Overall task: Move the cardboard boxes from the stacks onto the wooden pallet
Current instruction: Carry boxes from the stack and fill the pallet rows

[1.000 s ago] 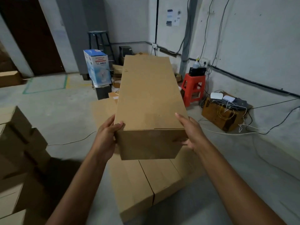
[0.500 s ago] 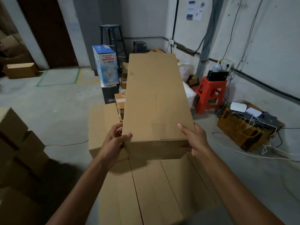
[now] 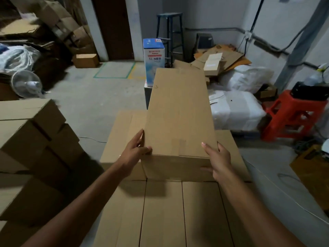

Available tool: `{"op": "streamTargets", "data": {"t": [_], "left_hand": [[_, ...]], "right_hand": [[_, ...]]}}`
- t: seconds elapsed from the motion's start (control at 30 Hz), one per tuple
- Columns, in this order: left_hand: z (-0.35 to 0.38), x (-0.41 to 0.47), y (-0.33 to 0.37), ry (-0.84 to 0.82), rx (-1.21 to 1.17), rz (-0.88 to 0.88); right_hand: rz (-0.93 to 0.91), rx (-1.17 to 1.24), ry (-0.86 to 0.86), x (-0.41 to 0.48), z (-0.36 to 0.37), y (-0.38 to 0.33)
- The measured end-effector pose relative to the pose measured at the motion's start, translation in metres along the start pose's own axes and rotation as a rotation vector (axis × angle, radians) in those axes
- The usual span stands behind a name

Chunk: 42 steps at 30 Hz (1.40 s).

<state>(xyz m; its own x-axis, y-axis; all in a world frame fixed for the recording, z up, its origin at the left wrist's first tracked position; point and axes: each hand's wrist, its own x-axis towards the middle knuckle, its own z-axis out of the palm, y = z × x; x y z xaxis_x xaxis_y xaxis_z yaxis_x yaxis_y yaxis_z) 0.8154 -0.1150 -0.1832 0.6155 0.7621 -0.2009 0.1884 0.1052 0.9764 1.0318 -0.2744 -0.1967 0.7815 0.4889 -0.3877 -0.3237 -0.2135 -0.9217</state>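
Cardboard box (image 3: pixel 179 118), long and narrow, is held at its near end over a flat layer of boxes (image 3: pixel 163 211); contact with the layer cannot be confirmed. Left hand (image 3: pixel 135 152) grips the left corner, thumb on top. Right hand (image 3: pixel 216 159) clasps the right corner, thumb on the near face. Box stack (image 3: pixel 35 139) stands at left

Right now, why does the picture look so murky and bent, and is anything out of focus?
Head view: dim light, no glare; the carried box throws a soft shadow onto the laid boxes beneath. Head view: the box stack at left is blurred, the centre sharp. Head view: the wide lens leans the grey post at right.
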Motion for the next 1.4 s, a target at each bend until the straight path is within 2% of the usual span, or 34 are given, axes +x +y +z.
{"op": "streamTargets", "data": {"t": [0.3,0.47,0.6,0.9,1.13,1.4], "left_hand": [[0.004,0.095,-0.074,-0.110,0.313,0.019],[-0.010,0.153,-0.138,-0.027,0.617,0.033],[-0.014,0.186,-0.180,-0.015,0.726,0.075],[-0.029,0.202,-0.273,0.023,0.799,0.142],[-0.037,0.217,-0.300,0.056,0.950,0.265],[-0.042,0.230,-0.340,0.039,1.138,0.296]], "right_hand": [[0.101,-0.001,-0.013,0.120,0.046,0.055],[0.134,0.014,-0.002,0.181,0.074,0.112],[0.119,0.016,-0.009,0.218,0.089,0.156],[0.152,-0.026,-0.067,0.254,0.098,0.225],[0.193,0.017,-0.040,0.265,0.099,0.266],[0.147,-0.019,-0.049,0.283,0.105,0.290]]}}
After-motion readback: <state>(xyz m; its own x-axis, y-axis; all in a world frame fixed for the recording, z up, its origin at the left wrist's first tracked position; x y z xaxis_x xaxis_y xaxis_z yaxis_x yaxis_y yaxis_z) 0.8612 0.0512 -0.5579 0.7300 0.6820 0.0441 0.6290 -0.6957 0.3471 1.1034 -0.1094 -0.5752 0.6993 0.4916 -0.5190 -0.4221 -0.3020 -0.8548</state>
